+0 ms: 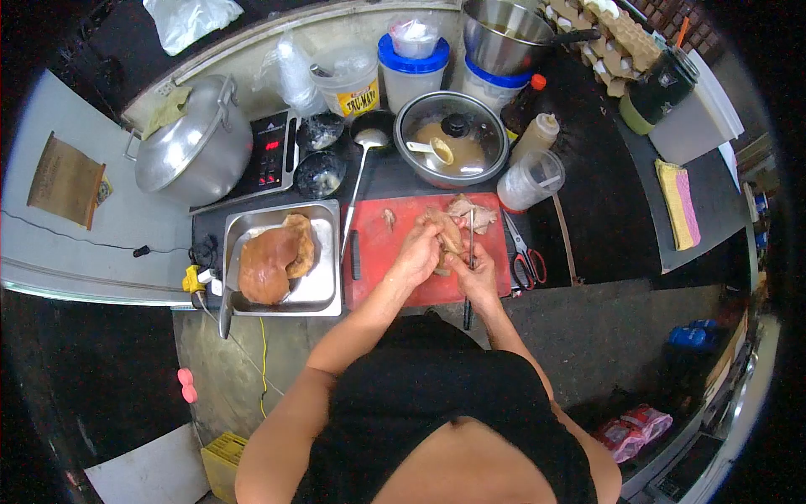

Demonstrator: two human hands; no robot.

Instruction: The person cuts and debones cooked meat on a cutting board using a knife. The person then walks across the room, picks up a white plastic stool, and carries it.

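My left hand (pixel 420 252) is closed around a piece of cooked, pale brown meat (pixel 443 227) above the red cutting board (pixel 378 277). From the other side, my right hand (pixel 477 275) pinches the lower end of the same piece. A thin knife (pixel 468 315) with a dark handle runs alongside my right fingers, its blade pointing away from me; whether those fingers also grip it, I cannot tell. Shredded meat (pixel 477 215) lies at the board's far right, and a small scrap (pixel 389 218) sits at its far left.
Left of the board, a steel tray (pixel 327 301) holds large browned meat pieces (pixel 273 260). Scissors (pixel 525 256) lie to the right. Behind stand a lidded pan (pixel 453 172), a ladle (pixel 359 176), a plastic jar (pixel 531 181) and a big pot (pixel 189 151) near an induction cooker (pixel 270 155).
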